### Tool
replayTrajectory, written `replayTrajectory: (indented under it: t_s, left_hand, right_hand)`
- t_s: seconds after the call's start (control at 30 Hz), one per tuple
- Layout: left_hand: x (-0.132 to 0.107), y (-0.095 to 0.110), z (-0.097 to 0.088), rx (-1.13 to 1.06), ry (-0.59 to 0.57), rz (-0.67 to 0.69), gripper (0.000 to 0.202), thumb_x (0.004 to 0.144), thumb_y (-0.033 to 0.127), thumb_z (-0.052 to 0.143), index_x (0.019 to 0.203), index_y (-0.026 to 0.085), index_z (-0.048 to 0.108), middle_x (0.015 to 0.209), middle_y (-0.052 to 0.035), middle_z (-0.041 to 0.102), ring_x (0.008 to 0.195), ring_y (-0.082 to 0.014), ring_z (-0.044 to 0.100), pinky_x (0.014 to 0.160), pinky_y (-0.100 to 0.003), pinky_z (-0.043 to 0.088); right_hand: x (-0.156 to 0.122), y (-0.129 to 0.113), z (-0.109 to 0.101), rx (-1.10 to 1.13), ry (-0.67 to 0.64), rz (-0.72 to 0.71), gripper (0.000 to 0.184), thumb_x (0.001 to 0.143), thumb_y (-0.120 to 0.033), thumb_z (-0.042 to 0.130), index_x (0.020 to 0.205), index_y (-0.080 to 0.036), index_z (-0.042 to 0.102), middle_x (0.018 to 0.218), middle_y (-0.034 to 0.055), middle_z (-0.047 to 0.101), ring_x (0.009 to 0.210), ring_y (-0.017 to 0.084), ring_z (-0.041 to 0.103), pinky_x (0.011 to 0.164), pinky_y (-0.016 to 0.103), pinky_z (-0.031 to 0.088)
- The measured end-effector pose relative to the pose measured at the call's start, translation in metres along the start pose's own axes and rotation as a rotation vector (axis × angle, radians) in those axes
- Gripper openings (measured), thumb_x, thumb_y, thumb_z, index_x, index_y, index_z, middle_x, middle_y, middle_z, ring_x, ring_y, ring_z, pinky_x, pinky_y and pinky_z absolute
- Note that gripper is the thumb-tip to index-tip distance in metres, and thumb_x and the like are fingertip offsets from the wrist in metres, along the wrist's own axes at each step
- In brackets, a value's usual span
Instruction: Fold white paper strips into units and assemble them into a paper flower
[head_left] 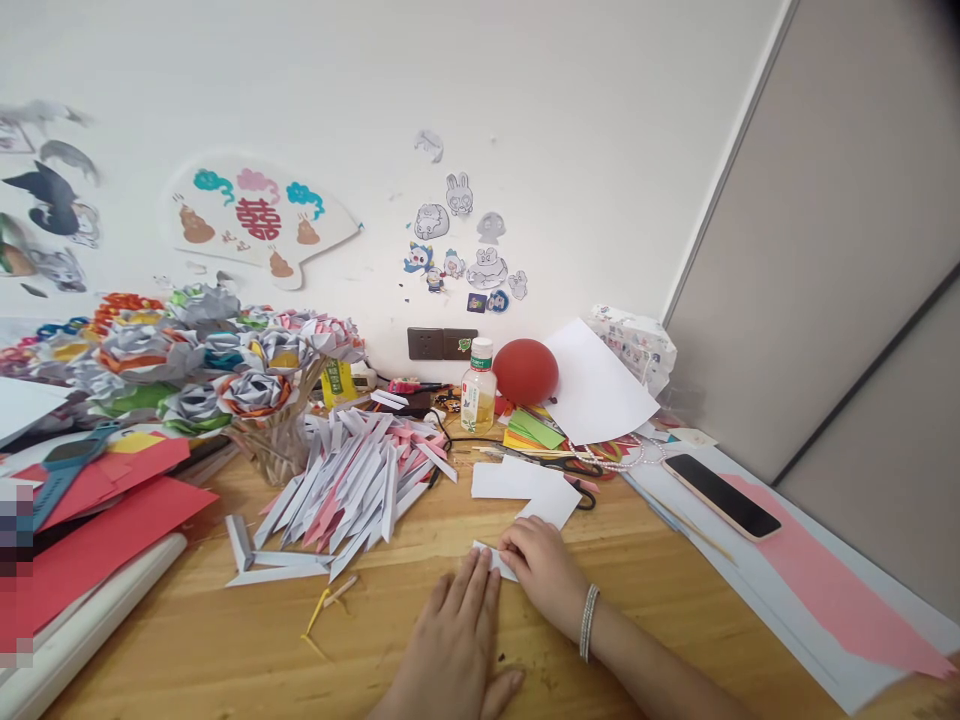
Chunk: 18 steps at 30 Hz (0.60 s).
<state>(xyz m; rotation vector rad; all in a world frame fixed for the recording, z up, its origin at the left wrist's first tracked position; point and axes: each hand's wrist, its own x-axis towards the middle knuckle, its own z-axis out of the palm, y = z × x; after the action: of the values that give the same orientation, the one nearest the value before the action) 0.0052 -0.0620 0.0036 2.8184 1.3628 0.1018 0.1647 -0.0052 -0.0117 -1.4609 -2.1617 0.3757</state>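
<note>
My left hand (454,640) lies flat on the wooden table (225,640), fingers stretched out, its fingertips on the near edge of a small white folded paper (489,556). My right hand (546,570), with a bead bracelet on the wrist, presses down on the same paper with curled fingers. Most of that paper is hidden under the two hands. Just beyond them lie loose white paper sheets (525,485).
A heap of folded white and pink paper strips (360,475) lies left of the hands, behind it a glass vase of paper flowers (225,360). Red sheets (105,520) sit far left. Scissors (577,468), a bottle (478,388), a red balloon (525,370) and a phone (720,495) lie beyond and right.
</note>
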Motion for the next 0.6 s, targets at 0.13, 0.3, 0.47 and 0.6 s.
replayTrajectory:
  t_s: [0.13, 0.3, 0.47, 0.6]
  left_hand:
    - [-0.0004, -0.0004, 0.0012, -0.006, 0.005, 0.002, 0.066, 0.082, 0.052, 0.035, 0.134, 0.013, 0.029, 0.141, -0.0144, 0.025, 0.129, -0.0296, 0.025, 0.1, -0.042, 0.028]
    - [0.0012, 0.001, -0.0017, 0.02, -0.017, 0.009, 0.066, 0.083, 0.052, 0.034, 0.134, 0.011, 0.03, 0.14, -0.0153, 0.027, 0.129, -0.0302, 0.026, 0.1, -0.043, 0.028]
    - [0.0033, 0.0022, -0.0017, 0.045, -0.067, -0.001, 0.067, 0.083, 0.051, 0.035, 0.135, 0.01, 0.028, 0.14, -0.0166, 0.026, 0.128, -0.0314, 0.026, 0.1, -0.045, 0.028]
    - [0.0033, 0.0012, -0.0007, 0.027, -0.055, 0.013, 0.066, 0.083, 0.05, 0.036, 0.134, 0.01, 0.029, 0.139, -0.0174, 0.026, 0.128, -0.0319, 0.026, 0.101, -0.046, 0.027]
  right_hand:
    - [-0.0005, 0.0007, 0.0008, -0.011, -0.005, -0.008, 0.013, 0.081, -0.013, 0.051, 0.073, -0.019, 0.058, 0.078, -0.0001, 0.059, 0.078, 0.016, 0.049, 0.07, 0.026, 0.031]
    - [-0.0015, -0.0026, -0.0012, -0.012, 0.001, -0.01, 0.013, 0.081, -0.012, 0.05, 0.072, -0.018, 0.056, 0.077, 0.0001, 0.058, 0.077, 0.015, 0.049, 0.07, 0.027, 0.031]
    - [-0.0034, -0.0043, -0.0035, -0.056, 0.01, -0.019, 0.004, 0.078, -0.018, 0.054, 0.075, -0.018, 0.054, 0.08, 0.0008, 0.057, 0.08, 0.017, 0.048, 0.071, 0.028, 0.032]
    - [-0.0062, -0.0037, -0.0068, -0.126, 0.005, -0.043, 0.008, 0.078, -0.024, 0.058, 0.083, -0.02, 0.054, 0.088, 0.0015, 0.055, 0.086, 0.019, 0.046, 0.075, 0.03, 0.033]
